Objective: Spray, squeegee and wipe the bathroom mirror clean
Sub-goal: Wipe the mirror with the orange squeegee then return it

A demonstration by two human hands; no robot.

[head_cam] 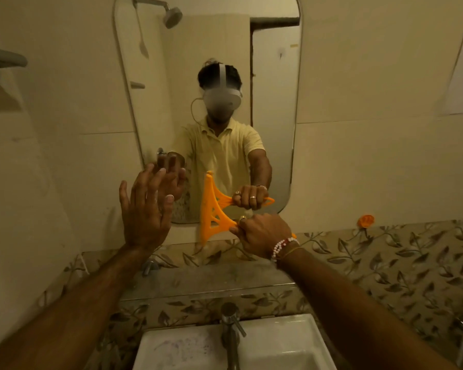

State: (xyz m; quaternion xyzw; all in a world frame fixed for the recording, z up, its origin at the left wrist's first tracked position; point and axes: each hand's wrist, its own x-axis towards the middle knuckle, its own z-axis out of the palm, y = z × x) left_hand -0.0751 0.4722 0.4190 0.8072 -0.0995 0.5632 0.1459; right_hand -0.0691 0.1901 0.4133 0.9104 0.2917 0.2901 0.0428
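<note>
Two hands raised at tall rounded wall mirror [273,108].
Left hand [145,209] flat, fingers spread apart, against glass's lower left; right hand [262,235] clamped round orange plastic squeegee [211,209], blade upright on glass.

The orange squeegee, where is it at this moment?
In the head view the orange squeegee is at the centre, against the lower edge of the mirror, held by the right hand, above the tap.

Sink [284,340] cut off below
</note>
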